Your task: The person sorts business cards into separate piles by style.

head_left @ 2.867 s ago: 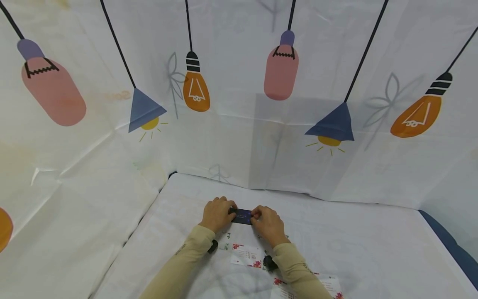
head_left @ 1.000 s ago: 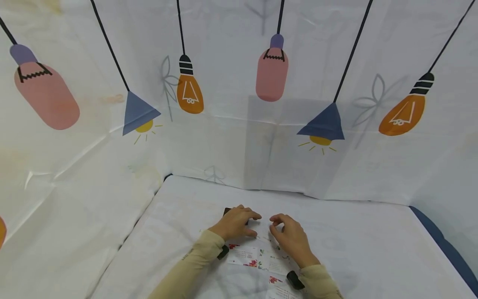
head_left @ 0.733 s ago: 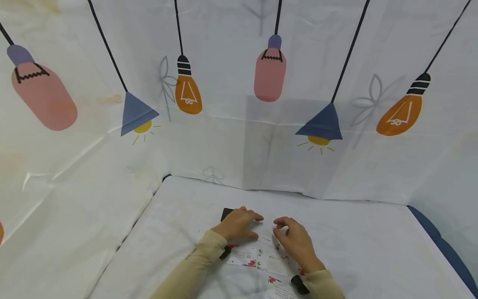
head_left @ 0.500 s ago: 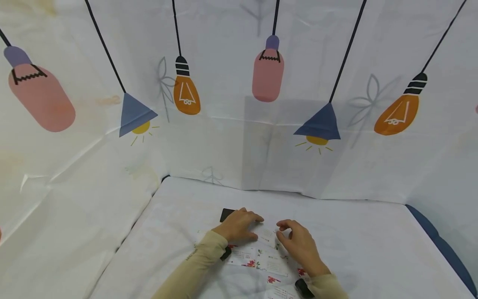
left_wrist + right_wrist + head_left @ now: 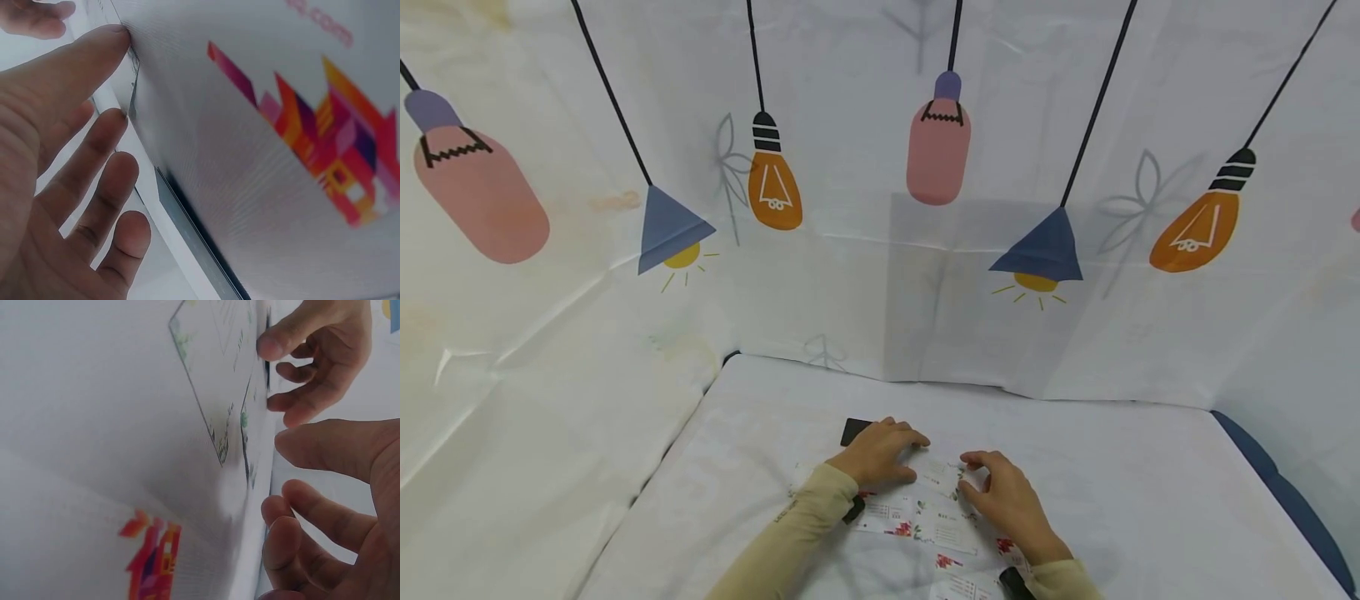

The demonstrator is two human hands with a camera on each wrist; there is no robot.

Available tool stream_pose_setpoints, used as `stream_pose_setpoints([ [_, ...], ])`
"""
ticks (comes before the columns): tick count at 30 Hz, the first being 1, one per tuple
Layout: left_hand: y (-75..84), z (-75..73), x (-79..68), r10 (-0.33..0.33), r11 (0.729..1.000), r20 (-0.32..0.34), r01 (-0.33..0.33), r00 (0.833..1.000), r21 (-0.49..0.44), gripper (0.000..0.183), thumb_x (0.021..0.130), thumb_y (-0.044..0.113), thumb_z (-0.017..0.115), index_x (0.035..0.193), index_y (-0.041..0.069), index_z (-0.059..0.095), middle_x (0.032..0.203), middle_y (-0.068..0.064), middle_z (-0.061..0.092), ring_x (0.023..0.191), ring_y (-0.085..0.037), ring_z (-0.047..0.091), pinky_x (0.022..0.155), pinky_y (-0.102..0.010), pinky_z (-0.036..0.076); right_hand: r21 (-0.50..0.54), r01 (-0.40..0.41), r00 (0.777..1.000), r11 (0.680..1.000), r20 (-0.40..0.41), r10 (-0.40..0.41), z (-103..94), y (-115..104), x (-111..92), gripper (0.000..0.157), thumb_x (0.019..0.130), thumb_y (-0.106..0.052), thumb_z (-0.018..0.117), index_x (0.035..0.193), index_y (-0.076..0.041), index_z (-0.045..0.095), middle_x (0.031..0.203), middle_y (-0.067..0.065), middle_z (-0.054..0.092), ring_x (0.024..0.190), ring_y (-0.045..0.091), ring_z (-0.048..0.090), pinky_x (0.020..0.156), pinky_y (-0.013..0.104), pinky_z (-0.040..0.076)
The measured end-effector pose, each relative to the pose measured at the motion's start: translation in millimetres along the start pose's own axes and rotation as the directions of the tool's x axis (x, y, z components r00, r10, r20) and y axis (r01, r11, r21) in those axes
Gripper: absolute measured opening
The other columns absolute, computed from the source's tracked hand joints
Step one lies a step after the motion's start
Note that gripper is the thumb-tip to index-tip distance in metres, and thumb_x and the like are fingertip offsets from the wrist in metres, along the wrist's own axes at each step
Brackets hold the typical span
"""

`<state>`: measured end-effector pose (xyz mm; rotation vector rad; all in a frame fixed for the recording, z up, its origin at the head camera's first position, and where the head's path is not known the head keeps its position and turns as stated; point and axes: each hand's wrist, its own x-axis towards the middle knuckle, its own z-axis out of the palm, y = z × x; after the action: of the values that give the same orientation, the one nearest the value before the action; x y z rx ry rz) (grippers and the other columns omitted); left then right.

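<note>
My left hand (image 5: 880, 454) lies low over the white table with fingers spread, holding nothing. A black card (image 5: 854, 431) sits just beyond it, partly covered by that hand. The left thumb tip is right at the edge of a white card in the left wrist view. My right hand (image 5: 1003, 496) has loosely curved fingers and holds nothing; its fingertips are beside a white leaf-printed card (image 5: 938, 477). Nearer are another leaf-printed card (image 5: 946, 527) and a white card with red flowers (image 5: 883, 514). The right wrist view shows both hands (image 5: 337, 512) apart, with nothing between them.
Another red-flowered card (image 5: 962, 585) lies at the near edge of view, and one more (image 5: 1009, 550) is partly under the right wrist. A white sheet (image 5: 820, 292) printed with lamps rises behind the table (image 5: 1120, 483). Dark blue padding (image 5: 1285, 492) borders the right side.
Earlier both hands held the black card; now it lies on the table behind my left hand. Both hands have shifted right, and the right hand has drawn farther away and closer to me.
</note>
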<state>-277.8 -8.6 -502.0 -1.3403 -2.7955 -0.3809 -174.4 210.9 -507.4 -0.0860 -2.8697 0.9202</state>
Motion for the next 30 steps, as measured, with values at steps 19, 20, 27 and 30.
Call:
stream_pose_setpoints([
  [19,-0.4,1.4,-6.0,-0.007,0.999,-0.072,0.003,0.997,-0.048,0.050,0.082,0.039,0.085,0.127,0.024,0.071,0.116,0.006,0.060,0.095,-0.010,0.054,0.084,-0.025,0.046,0.040,-0.045,0.999,0.998,0.018,0.044,7.3,0,5,0.039,0.082,-0.019,0.083,0.118,-0.018,0.068,0.094,-0.008,0.068,0.069,0.009,0.053,0.060,0.030,0.041],
  [20,-0.6,1.7,-6.6,-0.008,0.999,-0.079,0.004,0.997,-0.048,0.049,0.081,0.040,0.085,0.126,0.025,0.071,0.115,0.006,0.060,0.095,-0.010,0.054,0.084,-0.025,0.046,0.045,-0.052,0.998,0.998,0.020,0.051,7.6,0,5,0.039,0.082,-0.019,0.083,0.118,-0.019,0.067,0.093,-0.009,0.068,0.069,0.009,0.053,0.061,0.030,0.041],
  [27,-1.2,1.7,-11.2,-0.043,0.999,-0.106,0.039,0.993,-0.038,0.046,0.081,0.044,0.084,0.124,0.032,0.071,0.111,0.005,0.062,0.094,-0.011,0.057,0.083,-0.029,0.048,0.055,-0.045,0.999,0.997,0.012,0.044,7.5,0,6,0.038,0.081,-0.017,0.083,0.115,-0.019,0.066,0.083,-0.011,0.066,0.069,0.009,0.055,0.062,0.032,0.043],
  [30,-1.8,1.1,-11.9,-0.043,0.998,-0.116,0.038,0.992,-0.045,0.041,0.085,0.042,0.081,0.123,0.031,0.072,0.104,0.006,0.066,0.090,-0.010,0.057,0.080,-0.027,0.048,0.054,-0.044,0.999,0.998,0.005,0.044,7.7,-1,7,0.038,0.081,-0.017,0.083,0.116,-0.019,0.067,0.083,-0.011,0.066,0.068,0.009,0.055,0.061,0.032,0.043],
])
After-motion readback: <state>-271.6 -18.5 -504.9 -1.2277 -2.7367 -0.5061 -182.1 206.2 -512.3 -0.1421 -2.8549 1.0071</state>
